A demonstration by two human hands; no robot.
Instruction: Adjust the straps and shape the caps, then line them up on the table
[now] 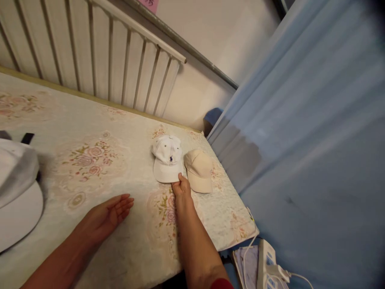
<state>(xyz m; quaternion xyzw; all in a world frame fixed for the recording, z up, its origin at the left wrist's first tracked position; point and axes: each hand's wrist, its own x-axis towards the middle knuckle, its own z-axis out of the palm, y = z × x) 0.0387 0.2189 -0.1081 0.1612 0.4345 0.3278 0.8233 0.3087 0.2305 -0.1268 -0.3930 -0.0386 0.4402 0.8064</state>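
My right hand (pixel 181 186) reaches forward and pinches the brim of a white baseball cap (pixel 167 158) that lies on the floral mattress (pixel 90 160). A beige cap (pixel 199 170) sits just to the right of it, touching or nearly touching. My left hand (pixel 110 214) rests flat on the mattress with fingers stretched out and holds nothing. A grey cap (pixel 16 192) lies at the far left edge, only partly in view.
A white slatted headboard (pixel 105 52) runs along the far side of the mattress. A blue curtain (pixel 315 140) hangs on the right. Below the mattress corner lie a white power strip (pixel 266 263) with cables and a folded cloth (pixel 248 267).
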